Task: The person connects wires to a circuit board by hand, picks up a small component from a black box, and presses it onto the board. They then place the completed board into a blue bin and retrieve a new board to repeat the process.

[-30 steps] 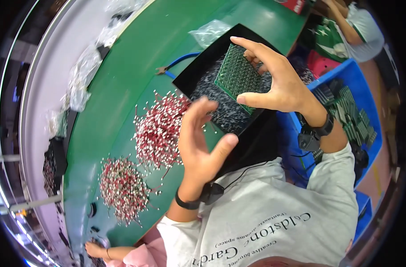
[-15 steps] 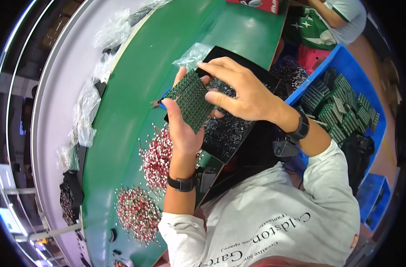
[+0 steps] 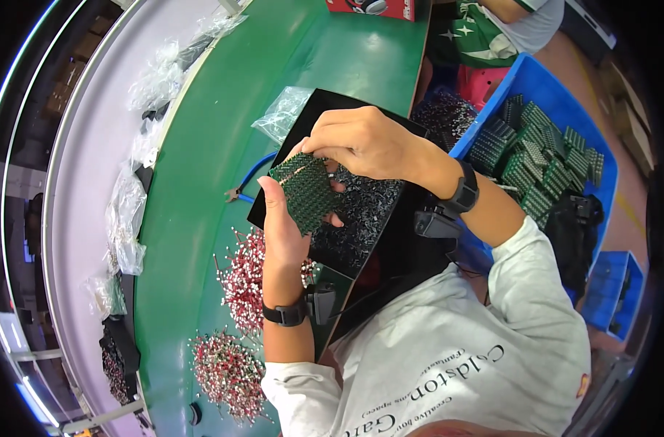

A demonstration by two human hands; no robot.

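Observation:
A green circuit board panel (image 3: 308,200), covered with rows of small parts, rests in my left hand (image 3: 282,229), whose thumb lies along its near side and whose fingers reach behind it. My right hand (image 3: 368,142) is closed in a pinch at the panel's far edge, where a narrow strip shows a gap from the rest. Beneath both hands is a black tray (image 3: 303,120) with many small dark pieces (image 3: 357,226). Blue-handled cutters (image 3: 246,188) lie to the left, partly hidden by the tray.
Two heaps of red and white wires, one nearer (image 3: 228,371) and one farther (image 3: 238,280), lie on the green table (image 3: 186,211). A blue bin (image 3: 523,69) with several boards (image 3: 532,156) stands right. A clear bag (image 3: 282,113) touches the tray. Another person (image 3: 539,22) sits far right.
My right hand's fingers have gone from spread beside the panel to pinching its far edge. A gap now shows near that edge. The view has shifted slightly.

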